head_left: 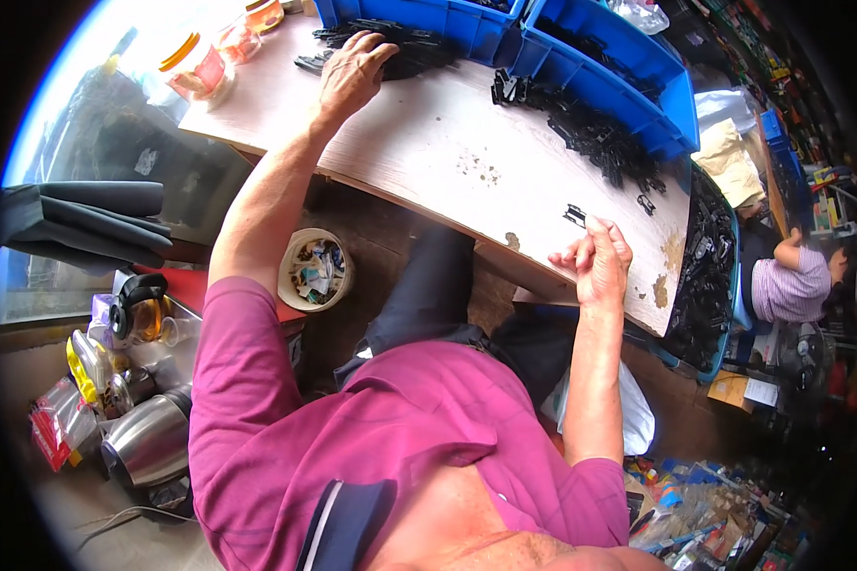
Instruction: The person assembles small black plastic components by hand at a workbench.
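Note:
At the far left of the table, my left hand point(354, 74) rests on a pile of thin black plastic strips point(419, 55). Its fingers reach over the strips, somewhat apart, and their undersides are hidden. Close to the table's front right edge, my right hand point(600, 259) is raised with its fingers curled. A small black plastic clip-like part point(574, 216) sits at the tips of its index finger and thumb. Beyond that hand lies a heap of similar black parts point(605, 143), and one loose part point(646, 204) lies apart from the heap.
Two blue bins point(595, 90) point(428, 27) with black parts line the table's point(419, 143) far side. A lidded jar point(195, 68) stands at its left end. A waste bucket point(316, 271) is below; a large tub of black parts point(705, 276) adjoins the right end. Another person point(792, 281) is farther right.

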Demonstrator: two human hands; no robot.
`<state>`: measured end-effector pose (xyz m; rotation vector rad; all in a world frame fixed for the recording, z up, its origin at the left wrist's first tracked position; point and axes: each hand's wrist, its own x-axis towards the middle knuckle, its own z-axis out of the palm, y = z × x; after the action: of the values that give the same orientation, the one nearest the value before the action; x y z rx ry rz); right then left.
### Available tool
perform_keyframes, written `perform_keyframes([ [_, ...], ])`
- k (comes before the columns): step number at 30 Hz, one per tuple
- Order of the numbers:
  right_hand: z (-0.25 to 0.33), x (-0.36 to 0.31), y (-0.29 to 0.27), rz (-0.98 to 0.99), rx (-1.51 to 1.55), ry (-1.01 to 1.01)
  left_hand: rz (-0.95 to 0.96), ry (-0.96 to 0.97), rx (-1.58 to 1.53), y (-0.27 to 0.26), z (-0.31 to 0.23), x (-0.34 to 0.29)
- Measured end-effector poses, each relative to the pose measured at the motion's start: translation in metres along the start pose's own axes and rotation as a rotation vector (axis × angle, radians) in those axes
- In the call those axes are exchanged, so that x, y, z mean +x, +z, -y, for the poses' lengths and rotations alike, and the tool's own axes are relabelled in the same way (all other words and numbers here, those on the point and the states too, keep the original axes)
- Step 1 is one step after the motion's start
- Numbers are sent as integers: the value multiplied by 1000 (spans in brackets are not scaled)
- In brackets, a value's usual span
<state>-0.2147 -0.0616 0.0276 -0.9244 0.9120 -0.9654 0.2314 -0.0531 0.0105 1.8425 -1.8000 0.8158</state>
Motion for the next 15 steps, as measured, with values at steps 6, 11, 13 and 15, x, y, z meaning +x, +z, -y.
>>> perform_keyframes([
  [6, -2, 1, 0, -15, -3, -21, -115, 69, -31, -16, -47, 7],
  [11, 0, 2, 1, 20, -22, -31, 316, 123, -306, -32, -122, -5],
  [13, 0, 1, 3, -1, -11, -25, 221, 123, -379, -25, -134, -13],
  [15, -1, 2, 3, -1, -13, -21, 179, 86, -444, -22, -141, -15],
])
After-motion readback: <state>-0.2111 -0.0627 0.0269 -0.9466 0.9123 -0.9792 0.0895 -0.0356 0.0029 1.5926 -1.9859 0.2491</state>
